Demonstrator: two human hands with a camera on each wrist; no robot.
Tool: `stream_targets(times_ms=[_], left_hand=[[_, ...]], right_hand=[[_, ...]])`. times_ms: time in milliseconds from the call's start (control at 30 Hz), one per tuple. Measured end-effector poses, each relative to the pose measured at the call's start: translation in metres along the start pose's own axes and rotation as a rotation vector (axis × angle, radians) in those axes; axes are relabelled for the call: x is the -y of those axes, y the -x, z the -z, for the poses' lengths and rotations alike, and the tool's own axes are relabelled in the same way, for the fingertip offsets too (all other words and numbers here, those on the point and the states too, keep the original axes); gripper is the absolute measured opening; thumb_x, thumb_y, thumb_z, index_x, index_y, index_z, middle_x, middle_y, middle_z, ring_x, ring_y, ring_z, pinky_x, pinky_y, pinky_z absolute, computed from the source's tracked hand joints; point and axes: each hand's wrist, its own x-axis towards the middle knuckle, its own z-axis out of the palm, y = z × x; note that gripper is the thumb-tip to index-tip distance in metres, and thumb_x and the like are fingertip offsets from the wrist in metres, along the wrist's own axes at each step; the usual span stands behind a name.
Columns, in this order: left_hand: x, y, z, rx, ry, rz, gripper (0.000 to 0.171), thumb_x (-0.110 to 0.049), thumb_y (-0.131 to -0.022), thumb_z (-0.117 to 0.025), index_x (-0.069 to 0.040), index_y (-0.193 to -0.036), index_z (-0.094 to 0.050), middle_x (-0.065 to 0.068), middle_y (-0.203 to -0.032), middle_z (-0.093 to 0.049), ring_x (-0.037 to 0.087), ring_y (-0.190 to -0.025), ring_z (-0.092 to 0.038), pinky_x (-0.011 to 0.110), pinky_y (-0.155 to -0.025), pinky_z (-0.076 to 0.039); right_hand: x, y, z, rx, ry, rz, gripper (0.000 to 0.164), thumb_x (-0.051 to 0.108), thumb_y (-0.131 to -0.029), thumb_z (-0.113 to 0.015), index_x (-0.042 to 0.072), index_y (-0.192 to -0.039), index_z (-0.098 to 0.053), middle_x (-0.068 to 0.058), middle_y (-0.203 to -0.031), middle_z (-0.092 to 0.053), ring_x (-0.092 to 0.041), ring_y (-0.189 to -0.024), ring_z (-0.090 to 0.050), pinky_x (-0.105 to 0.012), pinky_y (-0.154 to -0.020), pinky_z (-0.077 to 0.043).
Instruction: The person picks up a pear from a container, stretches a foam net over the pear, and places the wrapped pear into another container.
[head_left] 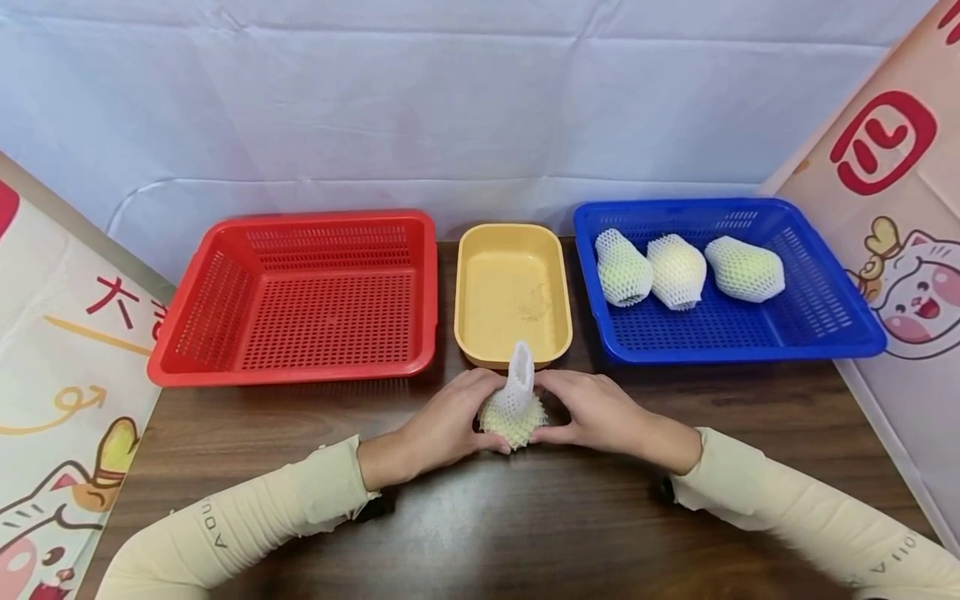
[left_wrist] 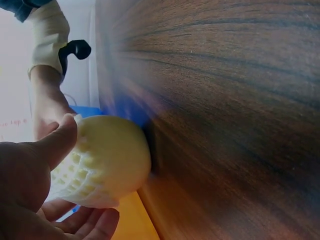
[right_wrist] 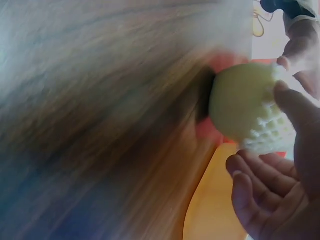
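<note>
A pale yellow-green fruit [left_wrist: 122, 150] stands on the table in front of me, its upper part covered by a white foam net sleeve [head_left: 519, 387]. The net's narrow end sticks up above the fruit in the head view. Both wrist views show the lower part of the fruit bare and smooth, with the net's edge around its middle. From the left, my left hand [head_left: 448, 421] holds the net's edge, thumb on the near side and fingers on the far side. My right hand [head_left: 600, 410] grips it the same way from the right.
Just behind the hands is a yellow tray [head_left: 513, 360]. A red basket [head_left: 300, 371] stands at the back left. At the back right, a blue basket [head_left: 735, 342] contains a left netted fruit [head_left: 622, 271], a middle one [head_left: 677, 271] and a right one [head_left: 745, 269]. Wooden tabletop [head_left: 525, 525] lies beneath.
</note>
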Motion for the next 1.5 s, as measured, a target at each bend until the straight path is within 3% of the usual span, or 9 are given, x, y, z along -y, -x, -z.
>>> stream_targets(times_ms=[167,500,833,1100,1500], left_hand=[[0.001,-0.001,0.000,0.010,0.006,0.004,0.081,-0.034,-0.072,-0.093,-0.004,-0.137,-0.056,0.007,-0.131,-0.061,0.022,-0.124,-0.054,0.037,-0.108,-0.043],[0.007,-0.002,-0.004,0.068,0.032,0.033,0.092,-0.032,-0.071,-0.094,0.001,-0.143,-0.049,0.013,-0.141,-0.058,0.029,-0.132,-0.052,0.041,-0.113,-0.039],[0.013,-0.003,-0.010,0.100,0.053,0.047,0.094,-0.033,-0.070,-0.095,-0.002,-0.144,-0.047,0.011,-0.141,-0.058,0.026,-0.129,-0.054,0.041,-0.111,-0.041],[0.016,-0.003,-0.016,0.099,0.029,0.052,0.090,-0.034,-0.068,-0.096,-0.005,-0.140,-0.050,0.007,-0.136,-0.061,0.024,-0.125,-0.056,0.041,-0.110,-0.042],[0.019,0.001,-0.024,0.063,-0.009,0.035,0.091,-0.037,-0.067,-0.095,-0.005,-0.140,-0.050,0.006,-0.134,-0.060,0.023,-0.122,-0.056,0.040,-0.107,-0.043]], right_hand=[[0.003,-0.002,0.000,0.023,-0.002,-0.033,0.068,0.049,-0.077,-0.087,0.009,-0.127,-0.063,0.001,-0.105,-0.070,-0.014,-0.090,-0.066,-0.036,-0.072,-0.056],[0.004,-0.004,-0.002,0.073,-0.012,-0.079,0.077,0.050,-0.072,-0.089,0.009,-0.132,-0.063,-0.004,-0.118,-0.070,-0.020,-0.106,-0.067,-0.044,-0.083,-0.056],[0.005,-0.006,-0.007,0.115,0.027,-0.091,0.081,0.050,-0.069,-0.091,0.005,-0.129,-0.063,-0.007,-0.112,-0.070,-0.023,-0.101,-0.067,-0.044,-0.082,-0.057],[0.004,-0.007,-0.014,0.109,0.066,-0.078,0.080,0.054,-0.065,-0.092,0.005,-0.123,-0.065,-0.004,-0.104,-0.069,-0.020,-0.094,-0.065,-0.041,-0.076,-0.056],[0.003,-0.007,-0.021,0.102,0.088,-0.084,0.065,0.055,-0.064,-0.092,0.012,-0.104,-0.064,-0.001,-0.097,-0.068,-0.020,-0.091,-0.066,-0.040,-0.070,-0.056]])
